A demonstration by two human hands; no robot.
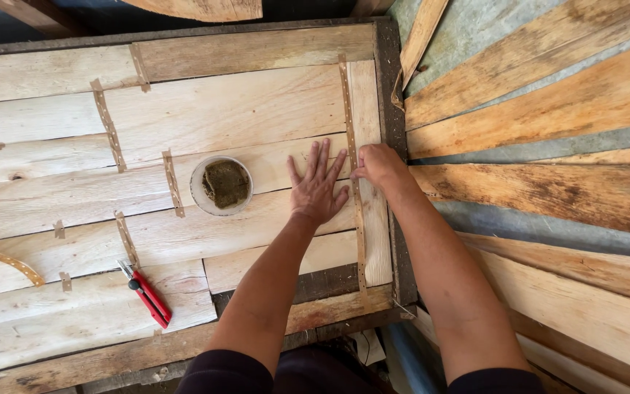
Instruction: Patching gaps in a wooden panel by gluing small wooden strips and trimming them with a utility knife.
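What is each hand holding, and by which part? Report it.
Nothing is gripped. The left hand lies flat, fingers spread, on the pale veneer sheet. The right hand presses its fingertips on the long perforated tape strip, about midway along it.

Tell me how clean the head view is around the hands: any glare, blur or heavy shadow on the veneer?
Head view: even daylight, no glare on the pale veneer sheets; left hand and right hand are sharp on the perforated tape strip, casting only soft shadows; the red cutter and white bowl are crisp; the top edge falls dark; edges bow slightly from the wide lens.
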